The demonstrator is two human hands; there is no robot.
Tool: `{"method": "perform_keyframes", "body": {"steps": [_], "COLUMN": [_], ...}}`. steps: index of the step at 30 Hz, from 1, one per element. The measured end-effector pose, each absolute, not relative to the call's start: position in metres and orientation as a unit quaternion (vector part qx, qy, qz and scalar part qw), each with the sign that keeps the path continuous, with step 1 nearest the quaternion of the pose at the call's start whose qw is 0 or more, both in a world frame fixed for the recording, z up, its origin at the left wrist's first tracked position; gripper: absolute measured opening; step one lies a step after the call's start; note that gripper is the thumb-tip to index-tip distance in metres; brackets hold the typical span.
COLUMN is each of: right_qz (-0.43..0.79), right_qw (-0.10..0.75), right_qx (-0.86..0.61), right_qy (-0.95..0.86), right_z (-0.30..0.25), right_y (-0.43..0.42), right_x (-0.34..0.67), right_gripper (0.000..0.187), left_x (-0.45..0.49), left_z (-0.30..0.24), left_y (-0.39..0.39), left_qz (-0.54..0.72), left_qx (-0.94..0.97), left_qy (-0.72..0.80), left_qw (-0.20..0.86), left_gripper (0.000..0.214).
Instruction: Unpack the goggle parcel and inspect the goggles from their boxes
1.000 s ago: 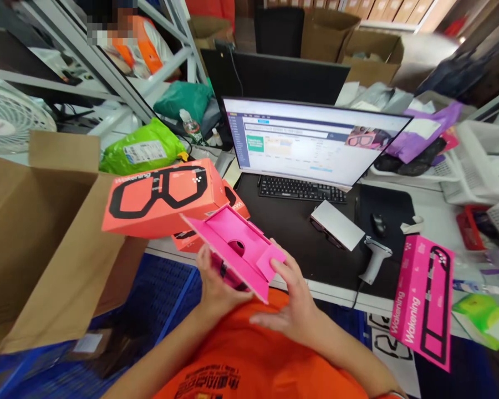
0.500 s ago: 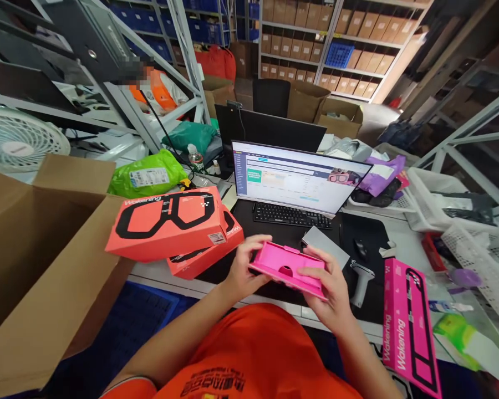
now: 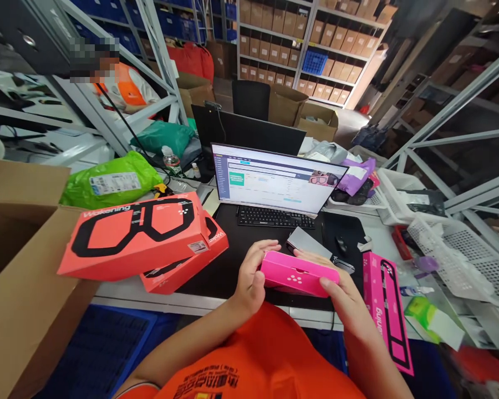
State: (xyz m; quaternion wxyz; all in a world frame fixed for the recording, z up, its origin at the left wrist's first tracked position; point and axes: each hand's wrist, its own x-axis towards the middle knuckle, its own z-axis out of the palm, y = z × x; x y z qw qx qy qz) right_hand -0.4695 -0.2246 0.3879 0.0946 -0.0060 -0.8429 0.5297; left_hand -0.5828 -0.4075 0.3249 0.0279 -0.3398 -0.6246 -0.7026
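A pink cardboard box (image 3: pixel 295 276) is held between my two hands in front of my body. The end facing me is closed and shows a cluster of white dots. My left hand (image 3: pixel 251 277) is closed around the box's left end, its thumb at the near corner and its fingers behind. At the right end, my right hand (image 3: pixel 341 288) grips with the thumb on the near face and the fingers over the far top edge. Past the box lies a grey-white flat item (image 3: pixel 310 243). A handheld scanner (image 3: pixel 343 265) is partly hidden behind my right hand.
Two orange Wakening boxes (image 3: pixel 135 230) overlap at left, beside an open carton (image 3: pixel 29 299). A monitor (image 3: pixel 274 180) and keyboard (image 3: pixel 274 217) stand ahead. Another pink Wakening box (image 3: pixel 386 310) and a white basket (image 3: pixel 461 260) are at right. A person in an orange vest (image 3: pixel 128 86) is at back left.
The pink box's open end, with its inside and cutout showing, has become a closed face with dots. My right thumb now presses on that face. The view has turned, shifting the surroundings leftward.
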Motion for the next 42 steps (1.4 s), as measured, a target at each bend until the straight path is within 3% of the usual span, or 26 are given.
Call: {"method": "perform_keyframes", "body": {"steps": [6, 11, 15, 18, 20, 22, 25, 28, 33, 42], "right_qz": [0.485, 0.480, 0.489, 0.508, 0.525, 0.513, 0.397, 0.258, 0.116, 0.144], "right_qw": [0.088, 0.046, -0.012, -0.019, 0.052, 0.190, 0.355, 0.427, 0.479, 0.466], "right_qx": [0.007, -0.004, -0.011, -0.011, -0.032, -0.057, -0.023, 0.029, 0.033, 0.018], "right_qy": [-0.870, -0.876, -0.872, -0.861, -0.849, -0.835, -0.846, -0.866, -0.870, -0.873], "right_z": [0.390, 0.390, 0.391, 0.385, 0.379, 0.374, 0.372, 0.371, 0.364, 0.364], "right_y": [-0.219, -0.211, -0.202, -0.199, -0.201, -0.205, -0.212, -0.219, -0.229, -0.238], "right_x": [-0.462, -0.452, -0.453, -0.456, -0.456, -0.457, -0.455, -0.448, -0.433, -0.434], "right_gripper": [0.050, 0.045, 0.048, 0.046, 0.050, 0.050, 0.030, 0.025, 0.017, 0.022], "left_x": [-0.580, -0.577, -0.569, -0.562, -0.558, -0.556, -0.555, -0.558, -0.571, -0.582], "left_z": [0.344, 0.350, 0.349, 0.346, 0.343, 0.340, 0.339, 0.341, 0.349, 0.347], "left_y": [-0.394, -0.395, -0.394, -0.391, -0.389, -0.387, -0.384, -0.383, -0.386, -0.395], "left_qz": [-0.723, -0.709, -0.768, -0.797, -0.783, -0.756, -0.722, -0.706, -0.659, -0.654], "left_qx": [-0.280, -0.281, -0.217, -0.209, -0.237, -0.275, -0.327, -0.363, -0.455, -0.491], "left_qy": [-0.630, -0.640, -0.577, -0.543, -0.559, -0.586, -0.609, -0.608, -0.591, -0.548], "left_qw": [-0.050, -0.093, -0.173, -0.164, -0.134, -0.099, -0.025, 0.004, -0.092, -0.176], "left_gripper": [0.052, 0.043, 0.016, 0.023, 0.023, 0.022, 0.026, 0.029, 0.059, 0.067]}}
